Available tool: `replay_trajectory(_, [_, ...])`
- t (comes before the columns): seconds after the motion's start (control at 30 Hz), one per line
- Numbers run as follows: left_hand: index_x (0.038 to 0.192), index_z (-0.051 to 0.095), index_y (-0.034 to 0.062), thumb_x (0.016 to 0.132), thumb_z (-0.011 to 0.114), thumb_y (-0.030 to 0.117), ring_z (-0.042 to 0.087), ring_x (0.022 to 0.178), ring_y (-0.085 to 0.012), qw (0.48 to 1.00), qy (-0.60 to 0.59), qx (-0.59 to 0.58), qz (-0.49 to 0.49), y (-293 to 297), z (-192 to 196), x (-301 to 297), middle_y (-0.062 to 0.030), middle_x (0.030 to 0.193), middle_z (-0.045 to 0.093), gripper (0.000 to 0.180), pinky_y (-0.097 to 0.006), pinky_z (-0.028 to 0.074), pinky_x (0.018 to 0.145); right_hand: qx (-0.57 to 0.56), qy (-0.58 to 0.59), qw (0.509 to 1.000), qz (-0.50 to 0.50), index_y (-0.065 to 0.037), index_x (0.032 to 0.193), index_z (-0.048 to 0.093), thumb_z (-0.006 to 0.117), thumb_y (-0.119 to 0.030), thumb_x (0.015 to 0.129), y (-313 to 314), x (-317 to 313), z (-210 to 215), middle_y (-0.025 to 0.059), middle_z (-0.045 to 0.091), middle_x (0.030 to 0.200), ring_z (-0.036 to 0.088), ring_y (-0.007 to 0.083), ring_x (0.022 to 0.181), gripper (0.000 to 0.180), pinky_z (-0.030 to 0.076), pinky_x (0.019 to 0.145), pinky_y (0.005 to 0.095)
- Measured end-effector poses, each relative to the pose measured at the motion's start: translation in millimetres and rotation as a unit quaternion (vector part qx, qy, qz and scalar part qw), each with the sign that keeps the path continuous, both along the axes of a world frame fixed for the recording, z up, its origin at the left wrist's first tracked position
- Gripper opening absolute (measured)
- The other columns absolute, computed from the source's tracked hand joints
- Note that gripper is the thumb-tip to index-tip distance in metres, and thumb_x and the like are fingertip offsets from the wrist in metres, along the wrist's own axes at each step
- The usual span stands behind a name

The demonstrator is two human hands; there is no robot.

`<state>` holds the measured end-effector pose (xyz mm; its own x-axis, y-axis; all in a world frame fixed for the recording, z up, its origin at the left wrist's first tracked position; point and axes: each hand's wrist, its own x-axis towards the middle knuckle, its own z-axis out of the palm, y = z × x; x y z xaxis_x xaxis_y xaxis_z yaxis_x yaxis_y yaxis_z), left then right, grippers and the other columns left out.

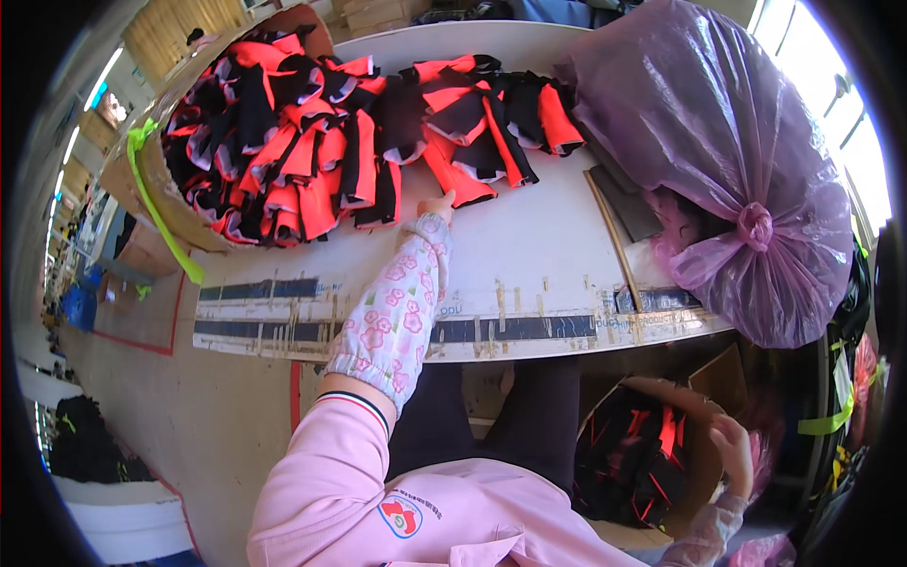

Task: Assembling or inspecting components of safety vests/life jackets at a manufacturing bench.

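My left hand [436, 205], at the end of a flowered sleeve cover, reaches onto the white table at the near end of a black and neon-orange fabric piece [463, 185]. Its fingers are small in view and partly hidden, so a grip on the piece cannot be made out. Several more such pieces [472, 118] lie loosely overlapped beyond it. Low on the right, my right hand [732, 455] is beside the rim of a cardboard box [701, 406], fingers apart and holding nothing visible. Inside that box are dark pieces with orange parts [635, 458].
A large tipped carton [142, 184] spills a heap of black and orange pieces [283, 142] onto the table's left. A knotted purple plastic bag [699, 123] bulges over the right end. Near it lie a thin wooden stick [614, 241] and a dark flat sheet [625, 203].
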<state>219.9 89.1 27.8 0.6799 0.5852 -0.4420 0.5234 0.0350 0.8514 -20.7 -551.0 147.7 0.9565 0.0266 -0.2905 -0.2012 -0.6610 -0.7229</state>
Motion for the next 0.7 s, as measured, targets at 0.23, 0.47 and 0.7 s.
replay_trajectory(0.23, [0.066,0.042,0.0121,0.086,0.059,0.025,0.035,0.041,-0.0110,0.876,-0.161,-0.455,0.005,-73,-1,-70,0.0021,0.053,0.037,0.030,-0.028,0.030,0.040,0.165,0.022,0.972,0.165,0.000,0.117,0.053,0.060,-0.004,0.084,161,75,-43,0.0082,0.062,0.099,0.057,0.0129,0.092,0.034,0.046,0.082,0.0270])
replay_trajectory(0.47, [0.083,0.049,0.0105,0.088,0.053,0.020,0.035,0.051,-0.0092,0.679,-0.136,-0.709,-0.134,-175,-4,-244,0.0028,0.061,0.035,0.012,-0.025,0.029,0.049,0.487,0.060,0.861,0.138,0.000,0.123,0.048,0.061,-0.007,0.083,322,86,-105,0.0121,0.062,0.106,0.058,0.0162,0.097,0.043,0.045,0.084,0.0287])
replay_trajectory(0.7, [0.120,0.047,0.0120,0.086,0.058,0.020,0.058,0.084,-0.0161,0.819,-0.054,-0.514,-0.247,-161,3,-292,-0.0042,0.101,0.057,0.037,-0.031,0.048,0.074,0.006,-0.258,0.914,0.312,-0.004,0.120,0.049,0.062,-0.004,0.067,327,45,-40,0.0179,0.056,0.087,0.059,0.0360,0.077,0.054,0.048,0.066,0.0422])
